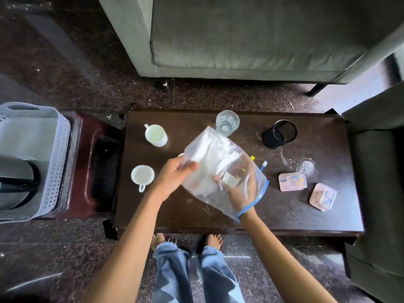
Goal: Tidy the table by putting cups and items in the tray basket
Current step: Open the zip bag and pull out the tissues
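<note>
I hold a clear zip bag (215, 156) with a blue zipper edge above the dark wooden table (273, 215). My left hand (175, 173) pinches the bag's left side. My right hand (240, 189) is inside the bag, gripping a small roll of tape (230, 179). Two white cups (155, 135) (142, 174) stand on the table's left part. A clear glass (227, 122) stands at the back, a second clear glass (299, 164) lies on its side at the right. The grey perforated tray basket (54, 149) sits on a side stand at far left.
A black mesh pen holder (279, 134) stands at the back right. Two pink lidded boxes (292, 181) (323, 196) lie near the right edge. A blue pen (263, 166) and a yellow item poke out behind the bag. A kettle (17, 184) is in the basket. Sofas surround the table.
</note>
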Action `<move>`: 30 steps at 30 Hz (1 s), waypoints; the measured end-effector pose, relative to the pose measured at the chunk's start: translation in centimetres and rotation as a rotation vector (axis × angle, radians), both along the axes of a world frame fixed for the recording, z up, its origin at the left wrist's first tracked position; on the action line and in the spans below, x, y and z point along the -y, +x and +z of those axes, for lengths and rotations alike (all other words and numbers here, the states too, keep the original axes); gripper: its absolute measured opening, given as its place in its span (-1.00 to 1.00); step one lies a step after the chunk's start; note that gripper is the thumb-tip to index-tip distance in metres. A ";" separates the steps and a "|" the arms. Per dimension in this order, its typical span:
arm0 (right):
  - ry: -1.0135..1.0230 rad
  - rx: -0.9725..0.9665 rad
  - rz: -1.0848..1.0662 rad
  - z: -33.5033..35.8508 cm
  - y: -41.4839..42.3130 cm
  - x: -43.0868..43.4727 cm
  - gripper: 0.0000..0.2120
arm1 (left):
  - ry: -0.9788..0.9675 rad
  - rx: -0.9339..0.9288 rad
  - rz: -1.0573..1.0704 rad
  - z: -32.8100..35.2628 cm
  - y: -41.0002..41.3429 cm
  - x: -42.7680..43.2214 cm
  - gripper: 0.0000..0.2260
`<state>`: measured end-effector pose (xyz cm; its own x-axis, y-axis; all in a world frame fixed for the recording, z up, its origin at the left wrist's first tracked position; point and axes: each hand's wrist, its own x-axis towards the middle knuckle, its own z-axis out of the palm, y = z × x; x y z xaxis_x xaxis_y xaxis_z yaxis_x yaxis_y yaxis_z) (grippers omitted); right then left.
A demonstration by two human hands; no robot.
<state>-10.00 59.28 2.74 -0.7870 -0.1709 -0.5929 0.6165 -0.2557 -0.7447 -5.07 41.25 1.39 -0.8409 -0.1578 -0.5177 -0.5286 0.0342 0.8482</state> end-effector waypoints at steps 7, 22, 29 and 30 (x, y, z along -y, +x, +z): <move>-0.243 0.216 0.235 -0.3 1.4 0.1 -0.64 | 0.097 0.034 0.080 -0.3 1.0 -1.0 -0.49; 0.056 0.158 0.471 -3.5 -1.8 -3.6 -0.72 | -0.096 0.272 0.466 -3.5 6.3 -2.1 -0.67; 0.536 0.136 0.455 -7.3 -2.3 -11.8 -0.75 | -0.219 0.367 0.419 -7.7 10.6 -3.4 -0.58; 0.581 0.139 0.406 -7.7 -2.2 -12.6 -0.77 | -0.239 0.391 0.412 -8.3 10.8 -3.7 -0.58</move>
